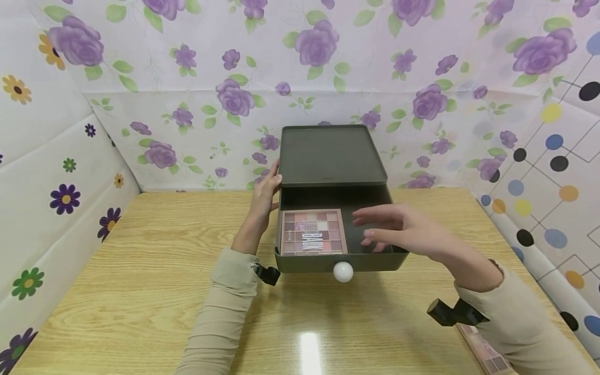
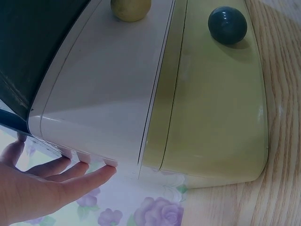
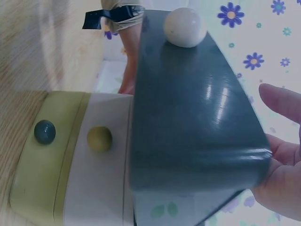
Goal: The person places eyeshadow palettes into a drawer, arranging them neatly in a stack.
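A small drawer unit, dark green on top [image 1: 330,156], stands on the table with its top drawer [image 1: 309,264] pulled out; that drawer has a white knob [image 1: 343,272]. Inside it, on the left, lies a flat eyeshadow palette [image 1: 311,233] with lettering across its pans. My left hand [image 1: 263,200] rests against the unit's left side, its extended fingers touching the side in the left wrist view. Over the right part of the drawer is my right hand [image 1: 403,229], fingers loosely bent and holding nothing.
Below the green drawer are a closed white drawer [image 2: 101,84] with a yellow knob and a closed yellow-green drawer [image 2: 216,108] with a dark knob. Another palette [image 1: 485,349] lies on the wooden table [image 1: 140,291] by my right forearm. Flower-patterned sheeting [image 1: 197,104] stands behind.
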{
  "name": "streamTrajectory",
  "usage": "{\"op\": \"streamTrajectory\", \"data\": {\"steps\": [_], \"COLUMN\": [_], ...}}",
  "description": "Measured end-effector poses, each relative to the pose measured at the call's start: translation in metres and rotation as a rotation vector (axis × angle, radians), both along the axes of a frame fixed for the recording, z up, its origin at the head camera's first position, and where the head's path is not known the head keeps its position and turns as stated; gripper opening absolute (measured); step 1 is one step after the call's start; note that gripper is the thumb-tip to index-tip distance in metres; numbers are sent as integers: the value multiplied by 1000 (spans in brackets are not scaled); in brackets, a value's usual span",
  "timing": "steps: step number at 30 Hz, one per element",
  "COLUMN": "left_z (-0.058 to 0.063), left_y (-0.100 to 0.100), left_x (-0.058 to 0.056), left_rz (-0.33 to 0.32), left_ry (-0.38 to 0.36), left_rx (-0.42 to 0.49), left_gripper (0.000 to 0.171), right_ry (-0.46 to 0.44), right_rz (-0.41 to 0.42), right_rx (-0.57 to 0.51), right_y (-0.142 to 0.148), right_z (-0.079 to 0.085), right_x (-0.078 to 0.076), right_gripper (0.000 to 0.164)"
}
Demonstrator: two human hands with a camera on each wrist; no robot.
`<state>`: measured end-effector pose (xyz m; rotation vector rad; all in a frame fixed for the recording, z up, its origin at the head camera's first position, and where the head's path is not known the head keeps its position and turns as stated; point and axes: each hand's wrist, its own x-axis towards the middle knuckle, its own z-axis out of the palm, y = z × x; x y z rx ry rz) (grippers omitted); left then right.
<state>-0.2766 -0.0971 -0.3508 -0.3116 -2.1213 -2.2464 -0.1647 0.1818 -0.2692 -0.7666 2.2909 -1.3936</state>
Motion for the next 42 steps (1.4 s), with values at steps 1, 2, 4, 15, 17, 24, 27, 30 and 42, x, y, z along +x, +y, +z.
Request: {"op": "streamTrajectory", "data": {"steps": [1, 2, 4, 15, 17, 24, 27, 30, 42], "left_z": [0, 0, -1, -2, -1, -1, -1, -1, 0], "left_y": [0, 0, 0, 0, 0, 0, -1, 0, 1], "left_x": [0, 0, 0, 0, 1, 1, 1, 1, 1], "left_rz": [-1, 2, 6, 14, 16, 19, 21, 24, 23], "left_ry": [1, 1, 0, 10, 12, 10, 10, 10, 10], "left_rx": [2, 2, -1, 0, 1, -3, -9, -11, -8], "left_gripper": [64, 64, 64, 65, 65, 64, 64, 65, 64], "right_ry": [-1, 1, 14, 120, 127, 111, 109, 117, 68], "right_rz": [-6, -10, -17, -46, -50, 21, 53, 81, 84], "right_rx": [-17, -35, -67, -122, -125, -211, -251, -278, -278], "right_y": [3, 5, 10, 40, 45, 64, 73, 82, 131], "right_z": [1, 1, 1, 1, 1, -3, -7, -12, -40], "right_x": [2, 3, 7, 19, 21, 21, 20, 19, 25], "right_gripper": [46, 45, 44, 37, 36, 43, 43, 44, 51]}}
